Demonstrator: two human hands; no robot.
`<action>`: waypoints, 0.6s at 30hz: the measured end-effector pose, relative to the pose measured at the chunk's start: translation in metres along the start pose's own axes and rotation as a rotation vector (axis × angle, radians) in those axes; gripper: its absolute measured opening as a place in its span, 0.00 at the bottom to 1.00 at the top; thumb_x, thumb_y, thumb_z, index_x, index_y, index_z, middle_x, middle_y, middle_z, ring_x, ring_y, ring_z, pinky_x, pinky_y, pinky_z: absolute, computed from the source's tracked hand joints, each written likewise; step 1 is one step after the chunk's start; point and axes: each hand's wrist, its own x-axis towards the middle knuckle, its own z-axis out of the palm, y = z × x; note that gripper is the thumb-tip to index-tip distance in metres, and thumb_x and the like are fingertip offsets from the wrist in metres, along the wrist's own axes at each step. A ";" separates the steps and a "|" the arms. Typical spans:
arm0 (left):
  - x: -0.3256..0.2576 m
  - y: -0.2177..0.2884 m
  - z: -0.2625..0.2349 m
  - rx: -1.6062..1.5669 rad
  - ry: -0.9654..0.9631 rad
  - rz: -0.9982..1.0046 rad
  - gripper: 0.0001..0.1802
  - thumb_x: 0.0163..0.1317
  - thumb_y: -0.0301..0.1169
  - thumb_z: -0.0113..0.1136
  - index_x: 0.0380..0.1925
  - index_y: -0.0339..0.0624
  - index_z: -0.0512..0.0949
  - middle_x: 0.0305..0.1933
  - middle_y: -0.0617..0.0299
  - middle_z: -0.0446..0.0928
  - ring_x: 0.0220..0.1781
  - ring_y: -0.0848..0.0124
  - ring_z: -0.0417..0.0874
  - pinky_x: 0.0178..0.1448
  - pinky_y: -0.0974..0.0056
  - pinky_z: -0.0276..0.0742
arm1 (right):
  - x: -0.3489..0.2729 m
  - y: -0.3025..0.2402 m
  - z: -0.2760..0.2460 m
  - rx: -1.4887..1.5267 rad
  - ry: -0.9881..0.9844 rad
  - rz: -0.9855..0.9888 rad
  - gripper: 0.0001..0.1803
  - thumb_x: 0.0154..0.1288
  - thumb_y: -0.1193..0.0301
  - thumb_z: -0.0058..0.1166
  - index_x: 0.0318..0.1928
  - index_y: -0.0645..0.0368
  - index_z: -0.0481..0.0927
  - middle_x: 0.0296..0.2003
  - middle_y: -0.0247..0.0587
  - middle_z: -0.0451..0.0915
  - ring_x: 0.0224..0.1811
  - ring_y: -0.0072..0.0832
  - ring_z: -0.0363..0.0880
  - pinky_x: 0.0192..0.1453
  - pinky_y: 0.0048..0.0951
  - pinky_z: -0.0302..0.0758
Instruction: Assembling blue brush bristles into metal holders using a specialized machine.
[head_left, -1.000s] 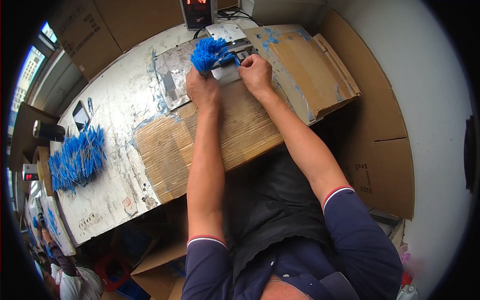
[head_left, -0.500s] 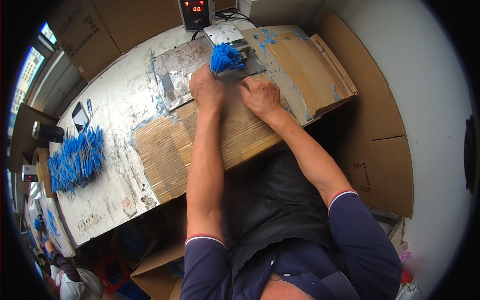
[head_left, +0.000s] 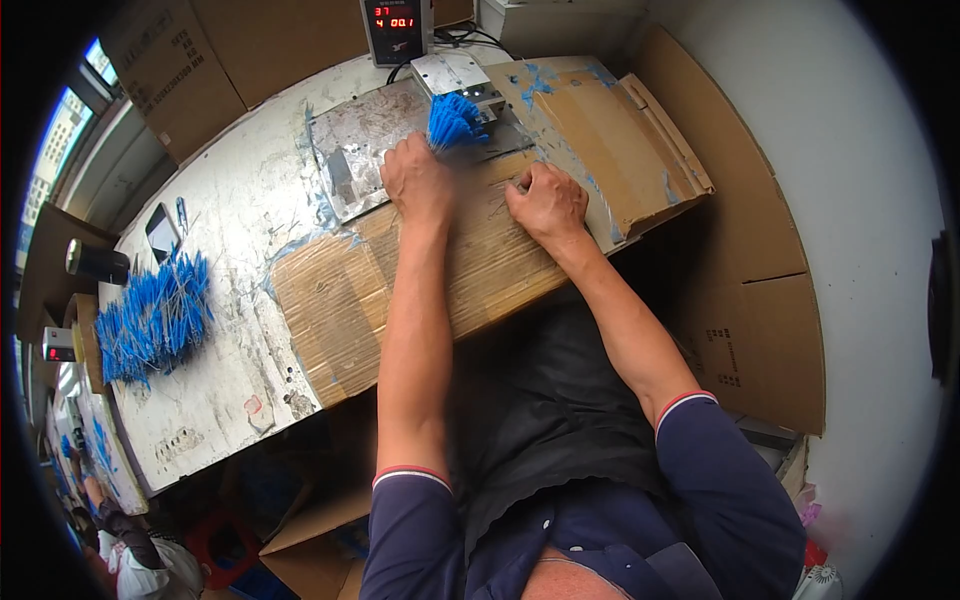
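A bunch of thin strands with bright blue ends (head_left: pixel 456 120) fans out just beyond my left hand (head_left: pixel 415 180). Its fingers are wrapped round the lower part of the bunch, and the blue ends point away from me. My right hand (head_left: pixel 548 205) rests lower and to the right, above the cardboard sheet (head_left: pixel 345 300), with its fingers curled in. A few fine strands lie by its fingertips; whether it pinches one is too small to tell. Close behind the bunch stands a small metal machine (head_left: pixel 450 75) on a worn metal plate (head_left: pixel 365 130).
A large heap of blue-ended strands (head_left: pixel 155 320) lies on the white table (head_left: pixel 240 370) at left, near a phone (head_left: pixel 160 232) and a dark can (head_left: pixel 95 263). A box with a red display (head_left: pixel 397 30) stands at the back. A cardboard box (head_left: pixel 615 140) is at right. Another person (head_left: pixel 150 560) works at lower left.
My right hand has drawn back to the right, away from the bunch and my left hand. The left hand has barely shifted and still grips the bunch. The red display reads differently.
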 end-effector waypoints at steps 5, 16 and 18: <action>0.002 0.007 0.002 0.060 -0.008 0.020 0.05 0.59 0.25 0.59 0.35 0.41 0.80 0.38 0.49 0.83 0.43 0.47 0.81 0.50 0.46 0.75 | 0.003 0.008 0.007 0.025 -0.034 0.103 0.09 0.58 0.64 0.63 0.31 0.58 0.84 0.34 0.49 0.87 0.40 0.49 0.86 0.48 0.47 0.81; 0.006 -0.014 0.004 -0.240 0.230 -0.164 0.07 0.62 0.31 0.66 0.37 0.42 0.81 0.37 0.48 0.83 0.42 0.45 0.84 0.47 0.47 0.76 | 0.022 -0.013 0.014 0.290 0.003 0.100 0.07 0.57 0.68 0.62 0.28 0.57 0.86 0.30 0.49 0.87 0.36 0.47 0.87 0.45 0.45 0.83; 0.008 -0.014 0.004 -0.296 0.295 -0.186 0.10 0.66 0.37 0.68 0.41 0.44 0.85 0.37 0.46 0.85 0.40 0.44 0.86 0.44 0.48 0.78 | 0.040 -0.013 0.020 0.324 0.014 0.107 0.07 0.57 0.68 0.62 0.28 0.56 0.86 0.30 0.49 0.87 0.36 0.46 0.88 0.45 0.44 0.83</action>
